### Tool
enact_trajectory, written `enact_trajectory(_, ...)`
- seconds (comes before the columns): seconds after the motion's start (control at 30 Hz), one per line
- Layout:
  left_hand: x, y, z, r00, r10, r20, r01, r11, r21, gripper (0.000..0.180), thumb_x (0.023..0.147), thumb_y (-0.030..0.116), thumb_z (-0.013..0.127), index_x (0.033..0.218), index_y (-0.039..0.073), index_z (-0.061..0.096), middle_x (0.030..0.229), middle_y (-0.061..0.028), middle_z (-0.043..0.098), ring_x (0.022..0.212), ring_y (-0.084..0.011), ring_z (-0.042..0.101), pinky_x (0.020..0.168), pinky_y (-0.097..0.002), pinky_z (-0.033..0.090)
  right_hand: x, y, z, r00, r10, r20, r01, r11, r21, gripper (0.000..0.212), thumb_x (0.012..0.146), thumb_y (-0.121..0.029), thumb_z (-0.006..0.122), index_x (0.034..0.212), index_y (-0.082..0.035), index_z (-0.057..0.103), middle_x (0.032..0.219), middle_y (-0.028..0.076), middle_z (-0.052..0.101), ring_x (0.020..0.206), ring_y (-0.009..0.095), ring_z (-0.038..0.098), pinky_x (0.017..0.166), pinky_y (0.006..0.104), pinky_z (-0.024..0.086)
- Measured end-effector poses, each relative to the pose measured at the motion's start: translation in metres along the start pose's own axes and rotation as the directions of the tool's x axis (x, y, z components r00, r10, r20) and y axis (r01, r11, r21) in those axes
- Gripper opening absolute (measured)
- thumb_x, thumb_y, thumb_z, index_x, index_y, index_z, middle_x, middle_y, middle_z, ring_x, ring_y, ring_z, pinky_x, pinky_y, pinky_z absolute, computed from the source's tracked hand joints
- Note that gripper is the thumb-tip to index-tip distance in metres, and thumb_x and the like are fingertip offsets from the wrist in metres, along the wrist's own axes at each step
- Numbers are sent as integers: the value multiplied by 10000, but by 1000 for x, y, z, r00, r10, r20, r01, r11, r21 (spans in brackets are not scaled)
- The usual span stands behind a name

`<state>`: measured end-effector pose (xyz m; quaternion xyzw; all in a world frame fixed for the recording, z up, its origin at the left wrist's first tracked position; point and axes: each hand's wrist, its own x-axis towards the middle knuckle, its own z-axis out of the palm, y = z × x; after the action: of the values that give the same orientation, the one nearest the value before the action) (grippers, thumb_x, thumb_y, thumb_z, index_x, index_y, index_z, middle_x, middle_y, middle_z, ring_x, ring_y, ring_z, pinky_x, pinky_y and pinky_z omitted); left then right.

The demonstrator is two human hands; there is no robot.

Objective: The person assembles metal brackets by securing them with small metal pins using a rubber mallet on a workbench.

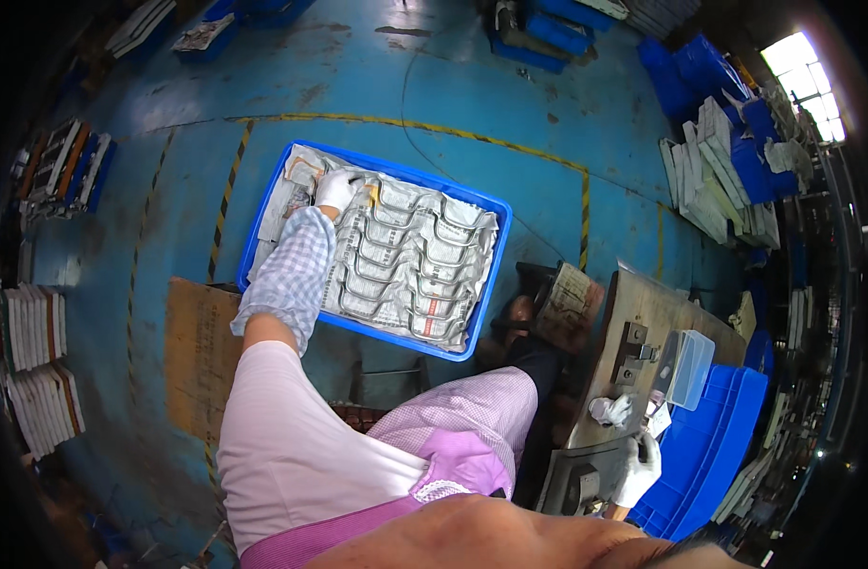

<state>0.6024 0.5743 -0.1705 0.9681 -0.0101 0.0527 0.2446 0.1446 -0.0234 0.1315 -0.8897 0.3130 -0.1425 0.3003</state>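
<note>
My left hand (337, 191), in a white glove and below a checked sleeve, reaches into a blue tray (491, 284) lined with newspaper. Its fingers are closed at the end of a bent metal rod, though the glove hides most of the grip. Several similar bent metal rods (443, 275) lie in columns on the newspaper (296, 180). Over at the right, my right hand (637, 471), also gloved in white, is held by the workbench with its fingers curled together. Whatever they hold cannot be made out. Just beyond its fingertips is a white card (660, 420).
A wooden workbench (600, 379) on the right bears a metal fixture (633, 353), a crumpled white cloth (612, 410) and a clear plastic box (690, 370). Beside it stands a blue crate (714, 446). Cardboard (197, 351) lies left of the tray. Yellow-black tape (434, 128) marks the blue floor.
</note>
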Motion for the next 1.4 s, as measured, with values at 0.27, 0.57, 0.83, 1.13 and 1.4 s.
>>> enact_trajectory(0.27, -157, 214, -5, 740, 201, 642, 337, 714, -613, 456, 1041, 482, 619, 1205, 77, 752, 911, -44, 767, 835, -92, 689, 728, -309, 550, -4, -112, 168, 872, -442, 212, 478, 862, -168, 212, 842, -228, 789, 1010, -100, 771, 854, 112, 726, 780, 310, 719, 706, 399, 562)
enact_trajectory(0.57, -179, 130, 3, 971, 238, 37, -215, 925, -314, 335, 1020, 339, 591, 1175, 58, 685, 1006, -197, 737, 833, -369, 718, 781, -466, 565, -43, -141, 245, 558, -720, 413, 747, 652, 127, 414, 839, -75, 696, 1248, -136, 663, 1151, 85, 722, 953, 305, 696, 837, 419, 551)
enact_trajectory(0.83, 2, -52, -123, 990, -138, 8, 121, 892, 436, 311, 982, 325, 579, 1227, 151, 659, 1061, -168, 756, 980, -385, 728, 817, -527, 575, -44, 1, 179, 845, -358, 398, 442, 886, -141, 294, 859, -136, 747, 1152, -155, 752, 1108, 98, 731, 1005, 330, 695, 891, 420, 550)
enact_trajectory(1.13, 7, -54, -88, 998, -58, 20, 26, 698, 715, 268, 885, 275, 725, 1144, 207, 729, 1362, -50, 644, 1213, -328, 624, 949, -446, 534, -67, 36, 158, 889, -217, 403, 314, 930, -193, 270, 881, -138, 728, 1150, -148, 755, 1106, 106, 733, 1023, 340, 689, 917, 433, 540)
enact_trajectory(1.4, -12, -37, -65, 992, 39, -121, 68, 639, 766, 476, 975, 321, 635, 1441, 261, 559, 1564, -45, 474, 1394, -348, 490, 1086, -518, 457, -83, 58, 151, 875, -222, 431, 362, 890, -277, 247, 875, -167, 717, 1118, -162, 761, 1082, 88, 734, 983, 318, 697, 869, 439, 552)
